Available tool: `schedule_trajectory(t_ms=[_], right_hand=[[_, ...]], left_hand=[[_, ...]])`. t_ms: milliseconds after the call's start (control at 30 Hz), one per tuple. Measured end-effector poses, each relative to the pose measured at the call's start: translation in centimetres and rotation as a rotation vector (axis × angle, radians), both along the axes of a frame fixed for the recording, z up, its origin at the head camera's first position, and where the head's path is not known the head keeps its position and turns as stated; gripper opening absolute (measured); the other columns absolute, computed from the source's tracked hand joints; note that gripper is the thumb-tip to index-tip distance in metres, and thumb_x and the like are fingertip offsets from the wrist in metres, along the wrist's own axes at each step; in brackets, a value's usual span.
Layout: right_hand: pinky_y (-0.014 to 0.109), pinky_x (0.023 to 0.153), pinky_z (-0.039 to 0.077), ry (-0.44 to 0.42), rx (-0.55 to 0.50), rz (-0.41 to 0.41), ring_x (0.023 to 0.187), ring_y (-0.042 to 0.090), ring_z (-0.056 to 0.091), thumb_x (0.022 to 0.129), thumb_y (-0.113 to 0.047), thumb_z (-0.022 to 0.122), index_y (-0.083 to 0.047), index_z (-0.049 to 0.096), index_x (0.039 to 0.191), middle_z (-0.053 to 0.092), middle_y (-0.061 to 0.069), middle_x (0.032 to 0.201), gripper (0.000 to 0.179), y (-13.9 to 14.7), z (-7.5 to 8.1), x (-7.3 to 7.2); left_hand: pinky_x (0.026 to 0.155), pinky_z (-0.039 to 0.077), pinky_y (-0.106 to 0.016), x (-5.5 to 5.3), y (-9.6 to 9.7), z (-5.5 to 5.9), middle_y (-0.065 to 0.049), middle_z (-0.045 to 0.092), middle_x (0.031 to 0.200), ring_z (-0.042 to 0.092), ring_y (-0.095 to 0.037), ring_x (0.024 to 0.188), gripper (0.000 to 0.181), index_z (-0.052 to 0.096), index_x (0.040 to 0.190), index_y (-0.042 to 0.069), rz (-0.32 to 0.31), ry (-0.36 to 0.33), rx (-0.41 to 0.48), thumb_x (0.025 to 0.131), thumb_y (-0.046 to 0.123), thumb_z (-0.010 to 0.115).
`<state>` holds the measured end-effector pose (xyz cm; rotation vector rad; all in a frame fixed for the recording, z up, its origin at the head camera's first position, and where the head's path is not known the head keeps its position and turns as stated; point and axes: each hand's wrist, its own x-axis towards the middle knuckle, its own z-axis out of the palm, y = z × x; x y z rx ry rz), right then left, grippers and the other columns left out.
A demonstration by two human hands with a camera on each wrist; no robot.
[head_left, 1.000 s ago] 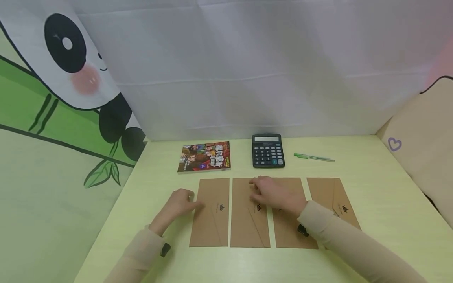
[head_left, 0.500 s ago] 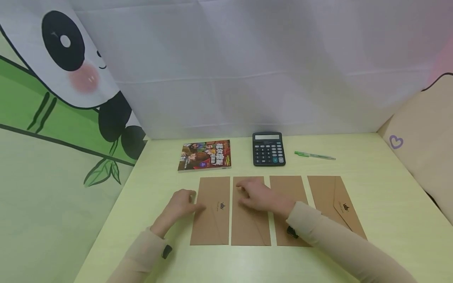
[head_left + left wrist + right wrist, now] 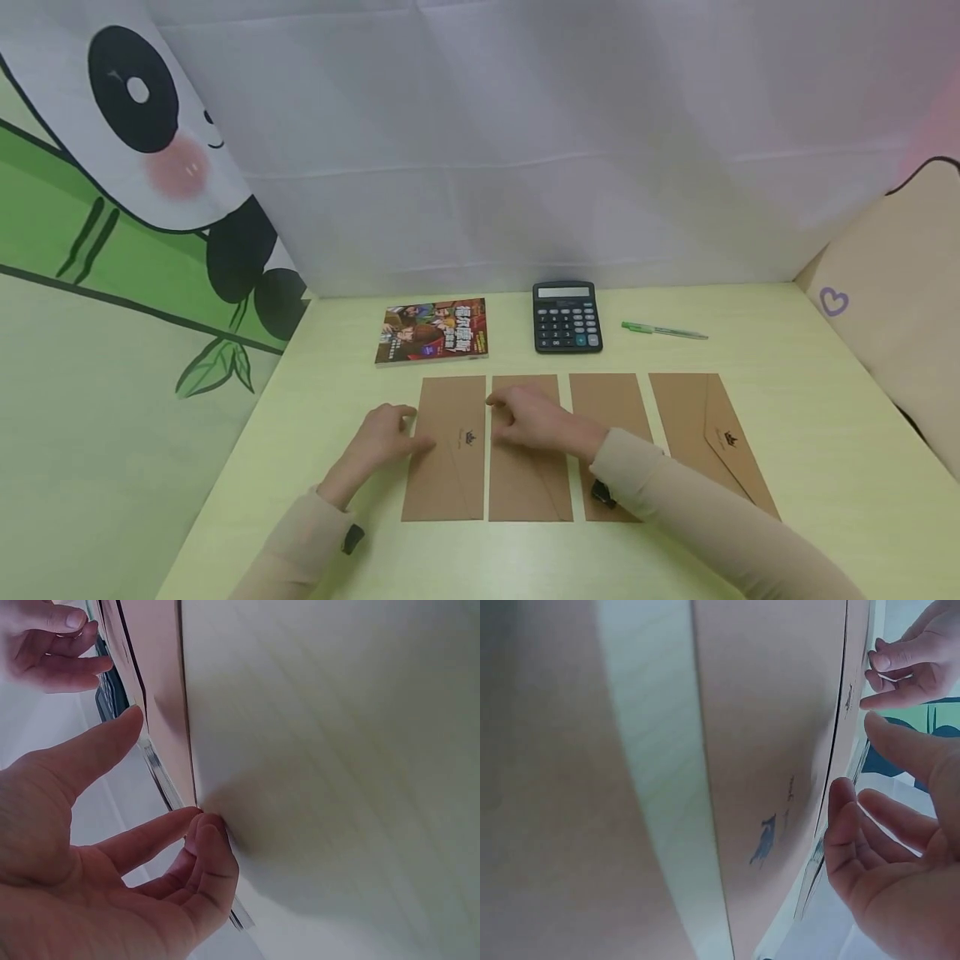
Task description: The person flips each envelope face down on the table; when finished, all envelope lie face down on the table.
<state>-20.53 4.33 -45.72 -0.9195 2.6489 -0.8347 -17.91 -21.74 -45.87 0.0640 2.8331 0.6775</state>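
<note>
Brown paper envelopes lie side by side in a row. My left hand [image 3: 382, 437] is at the left edge of the leftmost envelope [image 3: 448, 492], its thumb over the paper; in the left wrist view the fingers [image 3: 214, 855] are loosely bent near that edge, thumb apart. Above the second envelope [image 3: 528, 492] is my right hand [image 3: 532, 417], near its left edge. The right wrist view shows its fingers [image 3: 844, 832] bent and the thumb apart, nothing between them. Its sleeve covers part of the third envelope [image 3: 611, 400]. A fourth envelope [image 3: 682, 408] lies at the right.
Behind the row are a comic-covered book [image 3: 432, 332], a black calculator [image 3: 567, 317] and a green pen [image 3: 663, 331]. A white cloth [image 3: 487, 167] hangs at the table's back edge. A painted wall [image 3: 112, 400] borders the left side.
My right hand has moved left, from the right part of the second envelope towards its left edge. The left hand has stayed nearly in place, and the envelopes show no clear shift.
</note>
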Motion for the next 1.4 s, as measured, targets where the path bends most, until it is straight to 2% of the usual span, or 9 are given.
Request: schedule_trajectory(t_ms=[167,367,533,667,733,967,1167,1400], right_hand=[[0.026,0.066,0.044,-0.042,0.019,-0.009,0.078,0.013,0.052,0.078,-0.024,0.079,-0.004,0.062,0.124,0.063,0.003,0.105,0.053,-0.5,-0.1,0.0],[0.027,0.072,0.045,-0.049,0.037,-0.022,0.082,0.013,0.052,0.074,-0.025,0.083,-0.004,0.063,0.121,0.064,0.004,0.112,0.055,-0.9,-0.3,0.0],[0.027,0.072,0.045,-0.035,0.042,-0.033,0.081,0.014,0.053,0.072,-0.025,0.085,-0.005,0.066,0.118,0.065,0.004,0.11,0.055,-1.2,-0.5,0.0],[0.026,0.071,0.044,-0.016,0.052,-0.026,0.08,0.015,0.052,0.07,-0.027,0.086,-0.006,0.068,0.115,0.065,0.001,0.103,0.053,-1.4,-0.8,0.0],[0.027,0.073,0.045,-0.003,0.055,-0.018,0.079,0.015,0.052,0.069,-0.027,0.086,-0.006,0.068,0.114,0.065,0.001,0.102,0.052,-1.5,-0.9,0.0],[0.032,0.084,0.046,0.03,0.073,-0.004,0.083,0.015,0.052,0.07,-0.024,0.086,-0.004,0.068,0.112,0.066,0.004,0.102,0.05,-1.9,-0.8,0.2],[0.033,0.085,0.046,0.03,0.082,-0.013,0.086,0.016,0.052,0.07,-0.024,0.086,-0.004,0.068,0.112,0.065,0.005,0.103,0.05,-2.2,-0.7,0.3],[0.032,0.082,0.046,0.047,0.086,-0.018,0.082,0.016,0.052,0.069,-0.025,0.086,-0.004,0.07,0.109,0.065,0.004,0.099,0.048,-2.3,-0.8,0.3]], left_hand=[[0.072,0.05,-0.04,0.1,0.1,-0.1,-0.016,0.062,0.097,0.056,-0.026,0.085,0.066,0.06,0.122,-0.005,-0.004,0.001,0.004,0.074,0.034,0.082],[0.073,0.05,-0.041,0.1,0.3,-0.4,-0.016,0.061,0.096,0.056,-0.026,0.085,0.067,0.058,0.123,-0.007,-0.01,0.012,0.002,0.073,0.03,0.083],[0.067,0.049,-0.036,0.1,0.4,-0.6,-0.018,0.062,0.095,0.053,-0.024,0.078,0.072,0.056,0.122,-0.013,0.003,0.017,0.016,0.07,0.028,0.084],[0.059,0.043,-0.031,0.2,0.5,-0.7,-0.019,0.061,0.095,0.049,-0.022,0.073,0.07,0.057,0.12,-0.014,0.006,0.017,0.033,0.07,0.026,0.084],[0.059,0.042,-0.03,0.3,0.5,-0.7,-0.019,0.061,0.096,0.048,-0.022,0.073,0.068,0.058,0.119,-0.014,0.002,0.023,0.03,0.07,0.026,0.084],[0.058,0.039,-0.031,0.5,0.6,-0.7,-0.015,0.054,0.086,0.045,-0.022,0.071,0.063,0.059,0.118,-0.013,-0.027,0.041,0.031,0.072,0.023,0.083],[0.066,0.046,-0.034,0.6,0.9,-0.6,-0.013,0.053,0.09,0.046,-0.023,0.077,0.069,0.055,0.122,-0.015,-0.024,0.039,0.031,0.073,0.023,0.083],[0.074,0.049,-0.04,0.8,0.9,-0.6,-0.014,0.055,0.094,0.05,-0.024,0.082,0.069,0.055,0.123,-0.013,0.007,0.035,0.051,0.073,0.025,0.084]])
